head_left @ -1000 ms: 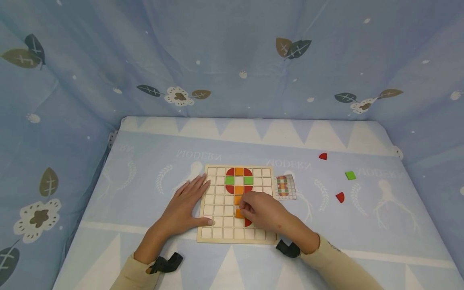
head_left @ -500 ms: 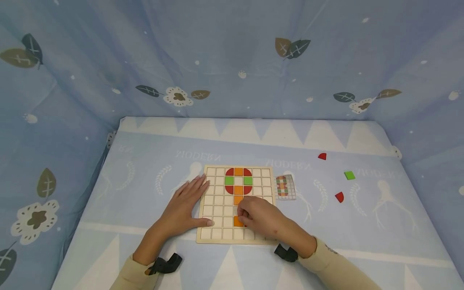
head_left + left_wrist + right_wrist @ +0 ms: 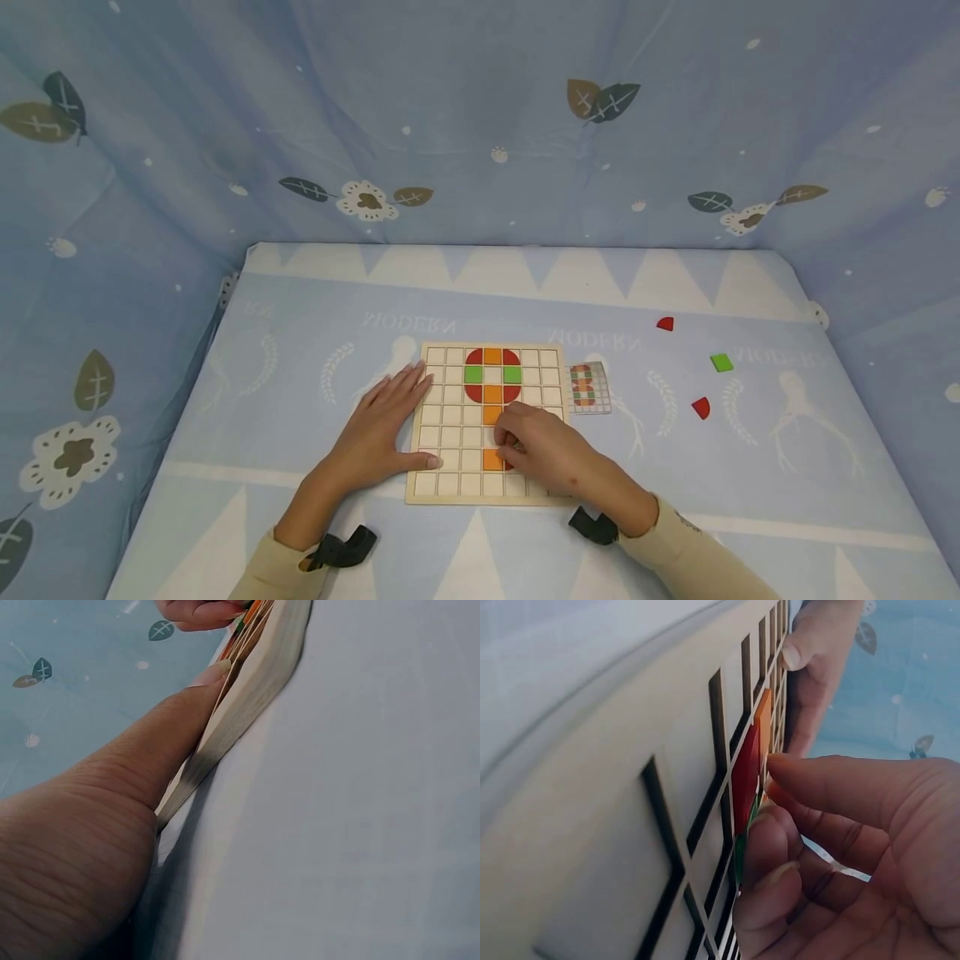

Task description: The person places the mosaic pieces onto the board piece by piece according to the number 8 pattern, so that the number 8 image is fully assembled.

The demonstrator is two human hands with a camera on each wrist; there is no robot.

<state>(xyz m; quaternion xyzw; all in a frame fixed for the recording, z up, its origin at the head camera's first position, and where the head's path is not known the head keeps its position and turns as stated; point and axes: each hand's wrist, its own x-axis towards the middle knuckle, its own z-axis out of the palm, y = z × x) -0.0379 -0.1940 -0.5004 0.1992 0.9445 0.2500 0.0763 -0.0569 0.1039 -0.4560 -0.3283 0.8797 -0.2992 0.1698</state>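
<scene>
A wooden grid board [image 3: 449,437] lies on the cloth-covered table. At its left edge my left hand [image 3: 384,429] rests with fingers spread, the thumb reaching over the front left cells. My right hand [image 3: 546,446] is over the right half, fingers curled. Its thumb tip is right at an orange square tile [image 3: 492,460] that sits in a cell. Beside that tile are a red quarter-round tile [image 3: 744,776] and, by the curled fingers, a green tile [image 3: 739,859]. Farther up, red, green and orange tiles form a ring. The right hand covers several cells.
A small pattern card [image 3: 591,388] lies against the board's right edge. Loose on the cloth to the right are one red quarter-round piece [image 3: 666,324], a green square [image 3: 722,362] and another red quarter-round piece [image 3: 701,408]. A patterned curtain [image 3: 480,125] hangs behind the table.
My right hand moved the orange tile slightly toward me and it came to lie flat in a cell; the fingers then shifted slightly right. The left hand stayed in place.
</scene>
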